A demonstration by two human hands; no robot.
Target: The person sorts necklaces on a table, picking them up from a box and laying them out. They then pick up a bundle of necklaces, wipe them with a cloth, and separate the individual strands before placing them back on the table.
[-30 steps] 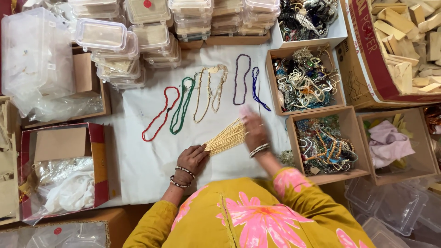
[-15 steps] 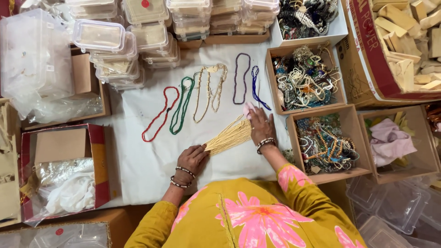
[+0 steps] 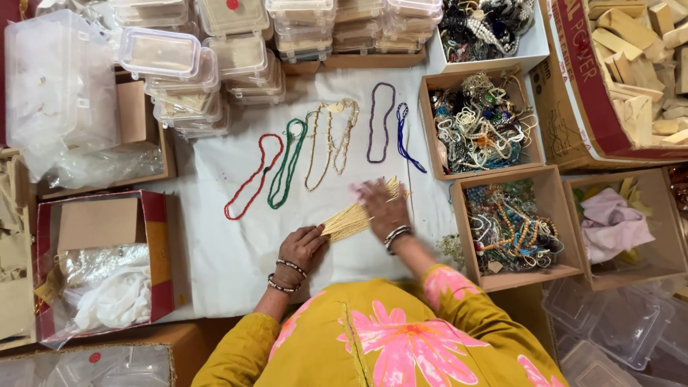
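A bundle of pale gold bead strands (image 3: 349, 221) lies across the white cloth (image 3: 229, 251). My left hand (image 3: 301, 247) pinches the bundle's near end. My right hand (image 3: 378, 206) lies flat over its far end, fingers spread and blurred. Beyond the hands, several necklaces are laid out in a row: red (image 3: 252, 176), green (image 3: 287, 163), cream (image 3: 331, 142), purple (image 3: 380, 122) and blue (image 3: 403, 136).
Cardboard boxes of tangled bead jewellery (image 3: 481, 122) (image 3: 510, 223) stand to the right, one with pink cloth (image 3: 609, 223) beyond them. Stacked clear plastic boxes (image 3: 179, 72) line the back. A red-edged box with plastic bags (image 3: 100, 279) sits at the left.
My right hand has slid along the far end of the strand bundle, first outward and then back over it. My left hand has stayed on the near end.
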